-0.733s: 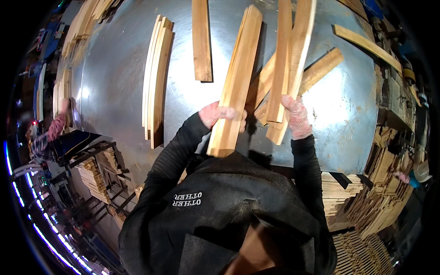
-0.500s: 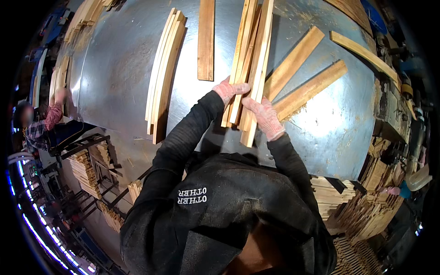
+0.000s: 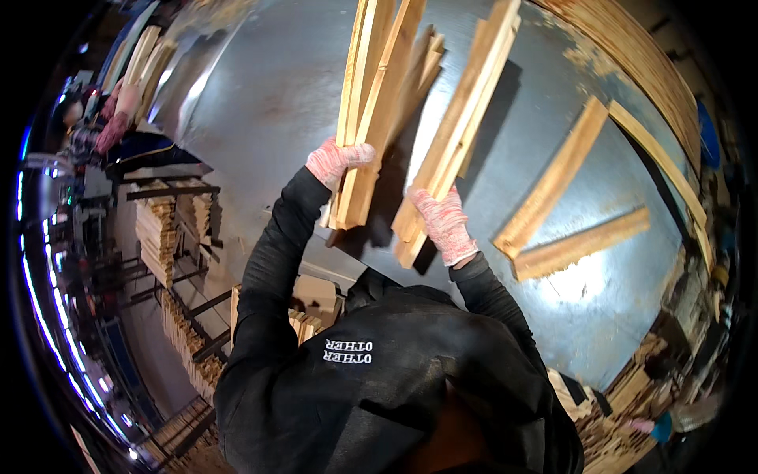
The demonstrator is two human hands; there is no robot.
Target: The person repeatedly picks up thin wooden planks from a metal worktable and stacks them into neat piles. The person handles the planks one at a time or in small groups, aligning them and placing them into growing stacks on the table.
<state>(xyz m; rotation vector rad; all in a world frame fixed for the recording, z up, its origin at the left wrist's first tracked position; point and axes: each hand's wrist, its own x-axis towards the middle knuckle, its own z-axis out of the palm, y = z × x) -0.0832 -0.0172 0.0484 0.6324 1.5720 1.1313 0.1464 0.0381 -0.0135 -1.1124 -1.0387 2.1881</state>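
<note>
My left hand [image 3: 338,161], in a pink-and-white knit glove, is closed round a bundle of long wooden strips [image 3: 383,103]. Its thumb lies across the near part of the bundle. In the same kind of glove, my right hand [image 3: 444,221] grips a second bundle of wooden strips [image 3: 466,118] near its lower end. A gap separates the two bundles, and both point away from me over the metal tabletop [image 3: 276,87]. Partly hidden behind the left bundle are more strips [image 3: 430,67]. The fingers under each bundle are mostly out of sight.
Two loose boards [image 3: 557,174] [image 3: 584,243] lie on the right of the tabletop, beside a curved-looking strip [image 3: 663,158]. A co-worker's hand [image 3: 126,99] is by boards at the far left. Stacked wood [image 3: 155,237] stands on racks lower left, with more piled lower right.
My hands have moved apart, splitting the strips into two bundles, the left one shifting left. The view has turned, so the loose boards appear lower and farther right.
</note>
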